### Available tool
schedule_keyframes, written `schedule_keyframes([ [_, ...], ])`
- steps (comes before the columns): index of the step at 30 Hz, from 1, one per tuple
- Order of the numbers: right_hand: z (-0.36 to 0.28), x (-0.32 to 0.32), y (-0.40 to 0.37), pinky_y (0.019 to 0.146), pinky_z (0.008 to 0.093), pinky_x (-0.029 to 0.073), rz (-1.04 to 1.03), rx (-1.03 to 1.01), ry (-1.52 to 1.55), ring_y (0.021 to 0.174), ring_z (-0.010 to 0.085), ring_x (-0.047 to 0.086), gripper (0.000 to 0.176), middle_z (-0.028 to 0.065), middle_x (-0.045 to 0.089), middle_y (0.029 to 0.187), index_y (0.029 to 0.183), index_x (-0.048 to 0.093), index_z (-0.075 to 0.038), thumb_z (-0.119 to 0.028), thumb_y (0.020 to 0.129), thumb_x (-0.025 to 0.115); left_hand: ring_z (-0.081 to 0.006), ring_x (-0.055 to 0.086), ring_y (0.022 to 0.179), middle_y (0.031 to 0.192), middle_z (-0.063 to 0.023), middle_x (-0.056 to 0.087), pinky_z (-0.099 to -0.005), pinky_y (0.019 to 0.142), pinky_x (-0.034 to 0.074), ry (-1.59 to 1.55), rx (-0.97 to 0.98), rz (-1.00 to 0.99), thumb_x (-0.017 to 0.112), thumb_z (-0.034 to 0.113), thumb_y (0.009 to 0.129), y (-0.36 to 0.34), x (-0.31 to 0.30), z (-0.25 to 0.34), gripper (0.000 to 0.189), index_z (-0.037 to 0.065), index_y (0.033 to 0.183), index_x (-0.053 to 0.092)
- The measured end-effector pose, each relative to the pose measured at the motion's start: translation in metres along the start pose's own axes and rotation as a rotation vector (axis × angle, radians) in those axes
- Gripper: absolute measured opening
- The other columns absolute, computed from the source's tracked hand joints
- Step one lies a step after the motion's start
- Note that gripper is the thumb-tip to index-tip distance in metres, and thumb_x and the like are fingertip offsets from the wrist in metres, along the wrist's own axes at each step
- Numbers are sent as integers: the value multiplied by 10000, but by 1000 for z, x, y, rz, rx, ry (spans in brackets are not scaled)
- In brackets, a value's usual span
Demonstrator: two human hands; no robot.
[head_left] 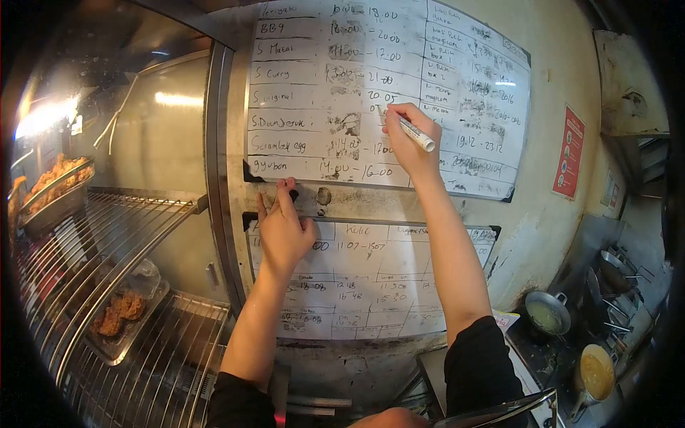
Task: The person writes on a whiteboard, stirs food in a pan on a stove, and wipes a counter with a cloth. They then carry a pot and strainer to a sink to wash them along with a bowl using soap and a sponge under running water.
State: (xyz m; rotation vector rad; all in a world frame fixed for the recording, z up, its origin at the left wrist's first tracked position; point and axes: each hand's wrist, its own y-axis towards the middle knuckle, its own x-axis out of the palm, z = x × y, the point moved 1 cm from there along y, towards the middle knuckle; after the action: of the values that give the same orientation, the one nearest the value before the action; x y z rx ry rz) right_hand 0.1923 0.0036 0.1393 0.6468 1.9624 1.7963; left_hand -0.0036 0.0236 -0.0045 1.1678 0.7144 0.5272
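My right hand (pixel 414 143) grips a white marker (pixel 416 133). Its tip is at the upper whiteboard (pixel 285 85), just under the handwritten "20.05" in the "S original" row. Below that board's lower left corner is my left hand (pixel 283 232), its fingers pointing up and partly bent. A small black piece (pixel 293 196), perhaps the marker's cap, shows between those fingers. Behind my left wrist hangs the lower whiteboard (pixel 371 285), covered with a handwritten grid of times, some smudged.
On the left, a wire-shelf cabinet (pixel 135 235) holds a container of fried food (pixel 61 184) and a tray (pixel 118 353) with fried pieces. To the right are a pot (pixel 547 314), a pan of yellowish liquid (pixel 596 374) and several hanging pans. A red poster (pixel 569 153) is on the wall.
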Motion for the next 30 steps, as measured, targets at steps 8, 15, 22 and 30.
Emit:
schedule_keyframes([
  [8, 3, -5, -7, 511, 234, 439, 16, 105, 40, 542, 128, 587, 112, 82, 604, 610, 772, 603, -3, -106, 773, 559, -294, 465, 1109, 1210, -152, 471, -532, 1006, 175, 4, 3, 0, 523, 36, 612, 0, 0, 1, 658, -102, 1200, 263],
  [15, 7, -11, -7, 525, 236, 441, 39, 89, 15, 548, 128, 588, 115, 90, 610, 619, 772, 604, -1, -111, 770, 569, -284, 477, 1096, 1215, -148, 468, -528, 1012, 164, 18, 1, 0, 525, 35, 607, 0, 0, 2, 666, -104, 1202, 261],
  [22, 3, -18, -7, 533, 246, 441, 75, 59, -61, 558, 147, 590, 117, 110, 610, 632, 790, 609, 4, -103, 762, 570, -280, 470, 1106, 1221, -138, 467, -525, 1014, 163, 5, 0, 1, 528, 39, 606, 0, 0, 1, 654, -97, 1194, 277],
  [30, 7, -22, -7, 545, 251, 447, 35, 53, -87, 577, 159, 599, 120, 111, 612, 642, 791, 611, 5, -105, 755, 576, -282, 436, 1142, 1221, -140, 466, -523, 1017, 156, 44, -1, -4, 525, 45, 623, -1, 2, 0, 645, -83, 1204, 275],
])
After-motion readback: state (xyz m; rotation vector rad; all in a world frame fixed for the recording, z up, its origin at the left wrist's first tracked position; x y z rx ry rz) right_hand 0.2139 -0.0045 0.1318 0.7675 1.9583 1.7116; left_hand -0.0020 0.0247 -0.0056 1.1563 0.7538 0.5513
